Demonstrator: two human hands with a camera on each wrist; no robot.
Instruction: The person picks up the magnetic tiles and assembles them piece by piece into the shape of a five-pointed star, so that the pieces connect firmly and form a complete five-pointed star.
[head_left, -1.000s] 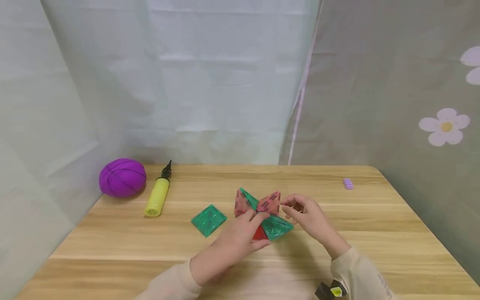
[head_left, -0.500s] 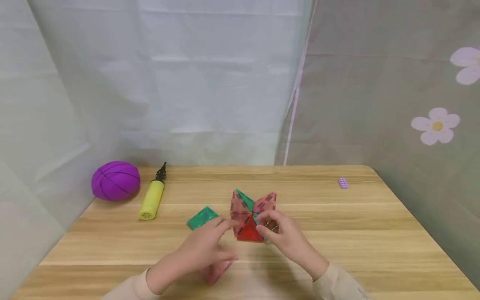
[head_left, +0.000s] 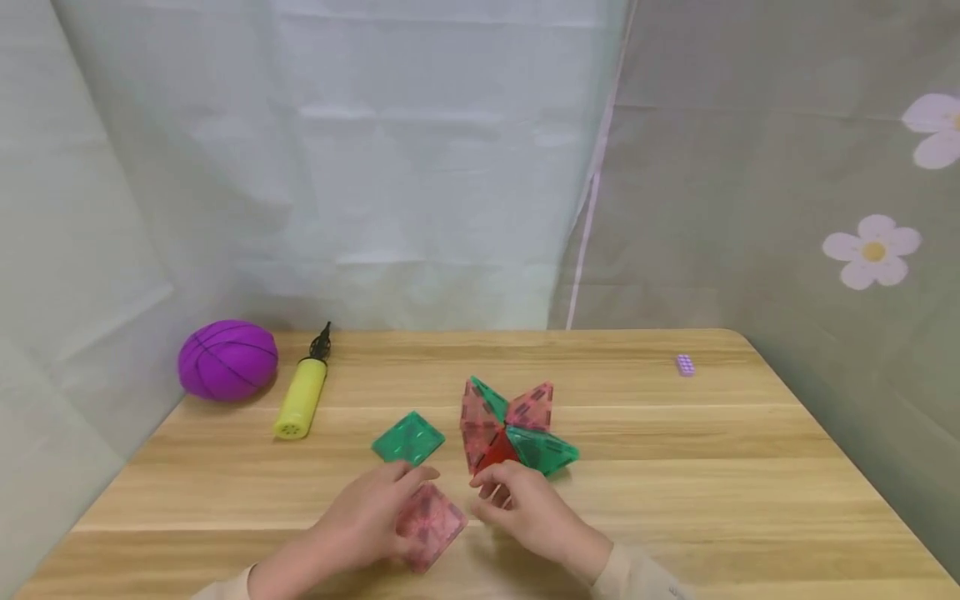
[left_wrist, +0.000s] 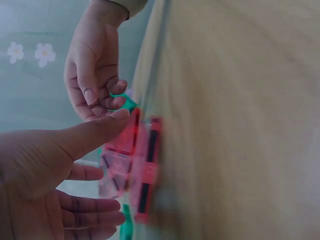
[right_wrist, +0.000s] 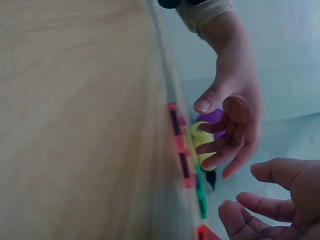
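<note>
In the head view my left hand (head_left: 365, 521) reaches over the left side of a translucent pink magnetic tile (head_left: 433, 528) lying flat on the table. The left wrist view shows that hand's thumb and fingers (left_wrist: 95, 218) spread apart with nothing gripped. My right hand (head_left: 528, 514) hovers just right of the pink tile, its fingers bent loosely around nothing. Behind it stands a star-like build of magnetic tiles, with pink tiles (head_left: 530, 407), a red triangle (head_left: 495, 452) and a green tile (head_left: 542, 451). A flat green tile (head_left: 409, 439) lies to its left.
A purple ball (head_left: 228, 361) sits at the table's back left, beside a yellow hand pump (head_left: 302, 398) with a black nozzle. A small lilac block (head_left: 685, 365) lies at the back right of the wooden table (head_left: 712, 500). Curtains hang behind.
My left hand has left the star-like build and moved down-left to the pink tile. My right hand has drawn leftward and nearer, off the build's green tile.
</note>
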